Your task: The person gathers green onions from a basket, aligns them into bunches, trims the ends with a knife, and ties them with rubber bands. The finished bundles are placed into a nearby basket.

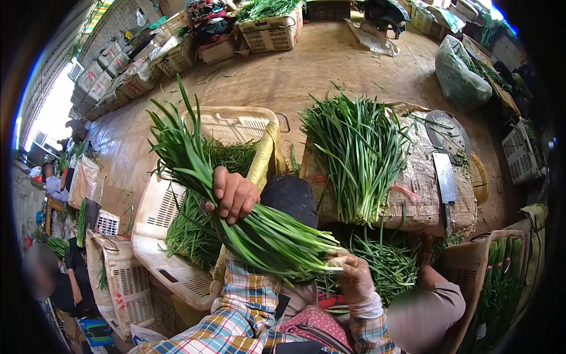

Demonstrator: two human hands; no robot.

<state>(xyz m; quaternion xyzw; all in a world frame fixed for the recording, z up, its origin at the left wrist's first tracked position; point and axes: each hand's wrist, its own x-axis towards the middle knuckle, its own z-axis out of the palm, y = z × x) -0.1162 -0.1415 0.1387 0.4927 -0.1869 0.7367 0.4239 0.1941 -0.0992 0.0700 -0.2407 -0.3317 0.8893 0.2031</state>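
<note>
My left hand (pixel 234 194) is closed round the middle of a long bunch of green leafy stalks (pixel 265 239), its tips pointing up-left above a white plastic crate (pixel 147 230) of loose greens. My right hand (pixel 354 271) is pinched on the pale root ends at the bunch's lower right. Beyond it, another bunch of greens (pixel 354 153) lies on a worn, covered board (pixel 413 206). A cleaver (pixel 443 177) lies at that board's right side, beside a round metal disc (pixel 439 130). Loose greens (pixel 389 265) lie below the board.
A crate of tied bunches (pixel 501 277) stands at lower right, beside another person's arm (pixel 439 318). A co-worker (pixel 73 277) is at far left near another crate (pixel 124 283). Stacked crates (pixel 171 59) line the back; a plastic sack (pixel 463 74) sits upper right on the floor (pixel 295 76).
</note>
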